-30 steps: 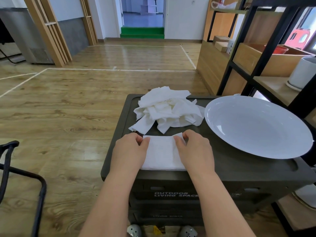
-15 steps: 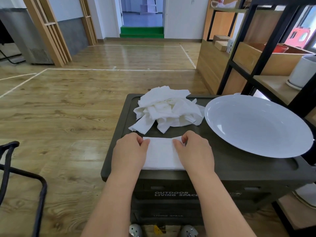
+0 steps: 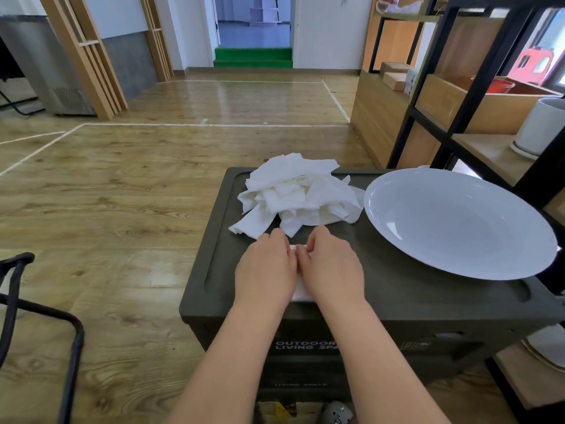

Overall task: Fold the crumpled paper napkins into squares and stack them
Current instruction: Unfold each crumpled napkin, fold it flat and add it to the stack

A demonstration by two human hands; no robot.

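Your left hand (image 3: 264, 270) lies flat, fingers straight, pressing down on the left part of the napkin (image 3: 301, 293) you are folding; nothing is curled round it, so this grip is a press, not a pinch. If you lift that palm too early, I expect the soft paper to spring open and lose the crease.

Just right of it, almost touching, your right hand (image 3: 331, 270) covers the other part of the napkin. Its fingertips look bent at the far edge, but I cannot tell whether they pinch a layer or only push. The hands hide nearly all the sheet, so the edges may be out of line without your seeing it, and the fold could come out skewed, not square.

Beyond both hands, close to your fingertips, sits the heap of crumpled napkins (image 3: 298, 195) on the dark box lid serving as worktop (image 3: 397, 298). A forward slide could snag a trailing strip and drag the heap.

Right of your right hand stands the white plate (image 3: 458, 220), holding no folded squares yet; a sweeping wrist could knock its rim.
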